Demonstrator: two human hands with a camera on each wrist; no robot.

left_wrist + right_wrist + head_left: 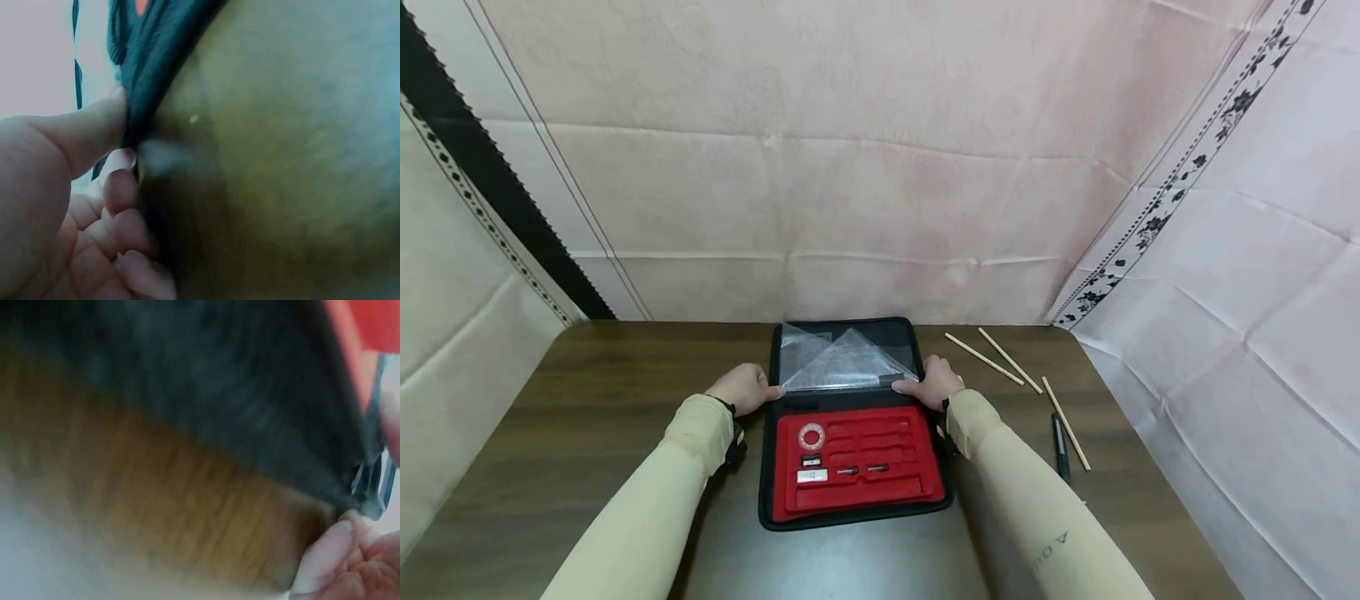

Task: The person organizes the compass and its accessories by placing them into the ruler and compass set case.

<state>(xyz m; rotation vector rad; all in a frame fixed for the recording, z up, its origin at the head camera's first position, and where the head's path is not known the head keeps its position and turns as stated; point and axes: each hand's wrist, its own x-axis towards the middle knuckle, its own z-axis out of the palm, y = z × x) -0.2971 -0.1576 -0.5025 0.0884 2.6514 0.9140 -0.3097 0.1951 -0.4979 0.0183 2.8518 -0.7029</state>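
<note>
A black zip case (949, 492) lies opened out on the table, its lid half at the back. Clear plastic set squares (850, 358) rest against the lid. In the front half sits a red moulded tray (880, 450) holding a white ring (811, 426), a white block (812, 476) and several small dark pieces. My left hand (741, 388) pinches the case's left edge near the fold, thumb on top and fingers below, as the left wrist view shows. On the opposite edge, my right hand (937, 383) grips the case between thumb and fingers, close to the lid's corner.
Right of the case lie pale wooden sticks, one stick (985, 359) behind, another stick (1011, 361) beside it and a third stick (1066, 423) nearer. A black pen-like tool (1061, 447) is alongside. Hanging cloth (850, 208) borders the wooden table (625, 400) at the back.
</note>
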